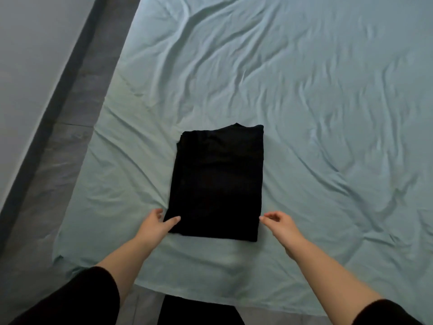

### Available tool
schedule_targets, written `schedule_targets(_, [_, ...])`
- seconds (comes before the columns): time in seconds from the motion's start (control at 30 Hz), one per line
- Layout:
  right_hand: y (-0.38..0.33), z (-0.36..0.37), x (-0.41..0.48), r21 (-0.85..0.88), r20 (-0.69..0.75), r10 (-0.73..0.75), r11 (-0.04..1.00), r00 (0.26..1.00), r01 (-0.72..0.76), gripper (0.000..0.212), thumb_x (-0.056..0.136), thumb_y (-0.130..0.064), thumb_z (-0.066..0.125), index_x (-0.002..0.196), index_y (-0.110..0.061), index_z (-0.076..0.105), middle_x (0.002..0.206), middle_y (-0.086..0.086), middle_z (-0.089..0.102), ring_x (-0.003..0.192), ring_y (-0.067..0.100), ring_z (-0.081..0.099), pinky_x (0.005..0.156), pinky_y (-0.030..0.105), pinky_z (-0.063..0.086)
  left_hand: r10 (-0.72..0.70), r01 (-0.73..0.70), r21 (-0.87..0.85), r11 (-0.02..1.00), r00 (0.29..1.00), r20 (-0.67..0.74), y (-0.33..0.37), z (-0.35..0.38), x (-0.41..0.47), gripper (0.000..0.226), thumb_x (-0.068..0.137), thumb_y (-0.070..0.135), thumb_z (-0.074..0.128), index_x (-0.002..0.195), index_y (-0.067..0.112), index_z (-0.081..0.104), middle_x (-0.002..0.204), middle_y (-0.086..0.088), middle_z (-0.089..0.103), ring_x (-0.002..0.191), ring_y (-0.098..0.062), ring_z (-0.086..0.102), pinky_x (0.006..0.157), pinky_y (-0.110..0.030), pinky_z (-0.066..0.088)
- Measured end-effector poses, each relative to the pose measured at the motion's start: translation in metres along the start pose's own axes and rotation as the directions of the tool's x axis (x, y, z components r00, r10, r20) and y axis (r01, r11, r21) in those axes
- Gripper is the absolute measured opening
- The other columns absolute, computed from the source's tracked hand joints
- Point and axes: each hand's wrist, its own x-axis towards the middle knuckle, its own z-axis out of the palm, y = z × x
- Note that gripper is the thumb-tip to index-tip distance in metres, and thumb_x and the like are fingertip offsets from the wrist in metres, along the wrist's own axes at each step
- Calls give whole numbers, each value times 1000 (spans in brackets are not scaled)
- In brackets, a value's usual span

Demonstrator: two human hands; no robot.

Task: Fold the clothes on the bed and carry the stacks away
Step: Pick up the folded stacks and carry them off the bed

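Note:
A black garment [216, 184] lies folded into a tall rectangle on the pale green bed sheet [316, 102], near the bed's front edge. My left hand [155, 225] is at its lower left corner. The thumb lies on top of the cloth and the fingers sit at the edge beside it, pinching that corner. My right hand [281, 227] is at the lower right edge. Its fingers are loosely curled and the fingertips just reach the cloth's side without holding it.
The sheet is wrinkled across the whole bed. A grey wooden floor [54, 160] runs along the left side of the bed, with a white wall [28, 55] beyond it. My dark sleeves and trousers show at the bottom.

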Motion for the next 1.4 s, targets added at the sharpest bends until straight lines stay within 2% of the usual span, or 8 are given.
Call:
schedule_targets(0.1, [-5, 6, 46, 72, -5, -3, 997, 1000, 3, 49, 84, -28, 73, 124, -6, 55, 117, 8, 59, 102, 15, 55, 89, 26, 40, 42, -47, -89, 995, 997, -59, 24, 11, 43, 78, 77, 38, 78, 139, 4, 43, 136, -12, 53, 121, -25, 55, 102, -34, 44])
schedule_targets(0.2, [-9, 11, 84, 200, 39, 3, 980, 999, -11, 65, 79, -38, 76, 131, -9, 52, 122, 1, 61, 113, 14, 59, 101, 30, 44, 101, -103, -196, 975, 995, -21, 45, 18, 73, 61, 70, 46, 81, 115, 9, 61, 104, 2, 71, 92, -14, 68, 83, -28, 54])
schedule_targets(0.43, [-34, 29, 134, 430, 219, -53, 901, 974, -48, 84, 43, -55, 88, 113, -17, 64, 101, -5, 75, 94, 12, 71, 76, 23, 55, 130, -70, -330, 941, 978, 163, 80, 36, 114, 63, 51, 58, 86, 100, 23, 68, 93, 6, 76, 86, -14, 73, 78, -30, 57])
schedule_targets(0.67, [-32, 30, 131, 402, 316, 13, 904, 949, -146, 77, 46, -48, 92, 110, -17, 64, 100, -2, 76, 91, 14, 72, 68, 23, 57, 48, 67, -373, 925, 955, 293, 80, 50, 107, 36, 72, 42, 81, 98, 20, 69, 91, 2, 77, 83, -16, 74, 67, -25, 56])
schedule_targets(0.83, [-16, 28, 89, 353, 267, 107, 914, 958, -200, 71, 54, -47, 88, 114, -17, 65, 102, -1, 75, 94, 18, 71, 80, 31, 55, 24, 89, -371, 925, 957, 289, 67, 46, 67, 26, 76, 40, 78, 92, 23, 68, 83, 7, 76, 76, -12, 73, 60, -21, 54])
schedule_targets(1.07, [3, 2, -12, 396, 297, 169, 874, 940, -283, 65, 61, -40, 87, 117, -16, 64, 102, 1, 75, 93, 19, 72, 77, 31, 57, 65, 44, -266, 963, 919, 388, 68, 17, -11, 29, 75, 40, 79, 95, 22, 69, 85, 4, 76, 76, -14, 74, 57, -21, 56])
schedule_targets(1.23, [9, -23, -97, 506, 263, 136, 824, 955, -256, 75, 51, -45, 89, 116, -16, 64, 105, 5, 74, 97, 23, 71, 89, 39, 55, 147, -74, -171, 983, 871, 469, 90, 2, -70, 35, 71, 45, 79, 97, 24, 68, 87, 6, 76, 79, -13, 74, 62, -23, 57])
schedule_targets(1.4, [35, -55, -180, 666, 134, 107, 727, 985, -169, 62, 62, -41, 85, 116, -18, 65, 106, 3, 74, 99, 22, 70, 94, 40, 53, 226, -216, -85, 973, 795, 563, 116, 16, -140, 40, 74, 42, 78, 105, 20, 68, 93, 3, 76, 84, -16, 74, 66, -25, 58])
